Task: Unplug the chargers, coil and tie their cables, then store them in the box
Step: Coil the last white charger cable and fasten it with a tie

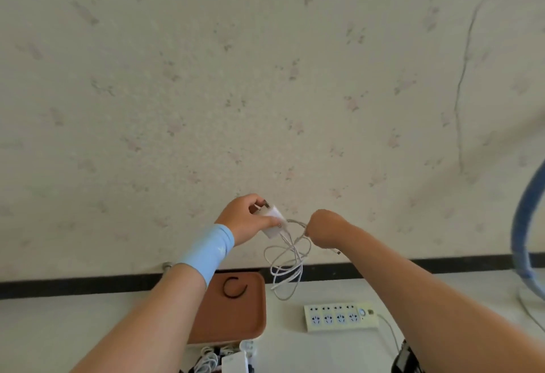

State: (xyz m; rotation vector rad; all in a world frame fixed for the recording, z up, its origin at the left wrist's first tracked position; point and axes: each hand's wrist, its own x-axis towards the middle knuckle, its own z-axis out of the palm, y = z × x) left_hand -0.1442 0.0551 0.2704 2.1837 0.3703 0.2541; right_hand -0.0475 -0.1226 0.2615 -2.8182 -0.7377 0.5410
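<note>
My left hand [246,219] is raised in front of the wall and holds a white charger plug [272,219], prongs pointing up. My right hand [324,229] is closed on that charger's white cable [287,266] just to the right of the plug. The cable hangs below both hands in loose, untidy loops, and its free connector end sticks out under my right wrist. A black cable tie [234,287] lies curled on the brown tray [236,322]. Below the tray, a box [224,361] holds several coiled white chargers, only partly in view.
A cream power strip [340,316] with empty sockets lies on the white table, right of the tray, its cord running off to the right. A blue hoop-shaped object [523,225] on a white base stands at the far right. A dark object [405,359] sits by my right forearm.
</note>
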